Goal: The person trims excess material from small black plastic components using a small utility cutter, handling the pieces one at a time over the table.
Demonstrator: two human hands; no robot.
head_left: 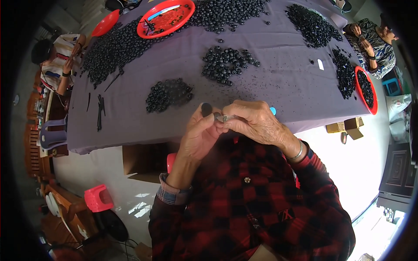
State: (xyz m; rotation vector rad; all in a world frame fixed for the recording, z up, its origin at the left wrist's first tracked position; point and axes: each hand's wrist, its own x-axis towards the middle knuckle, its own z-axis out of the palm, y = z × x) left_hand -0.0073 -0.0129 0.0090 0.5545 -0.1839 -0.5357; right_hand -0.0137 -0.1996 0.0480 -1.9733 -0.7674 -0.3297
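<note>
My left hand (198,137) is closed in a pinch on a small dark round part (217,116) just over the near edge of the table. Near that hand's index fingertip is a black round piece (206,109); whether it is worn or held I cannot tell. My right hand (259,122) meets the left from the right side, thumb and index finger pressed together on a small greyish thing that touches the part. Its kind is too small to tell. Beyond my hands lie a pile of black round parts (167,94) and a second pile of similar parts (226,65).
Purple cloth covers the table (143,126). Larger heaps of black parts (117,50) lie behind, by a red tray (187,21). Dark slender pieces (311,26) and a red bowl (369,93) are at right. A person (61,61) sits left, another person (376,48) right.
</note>
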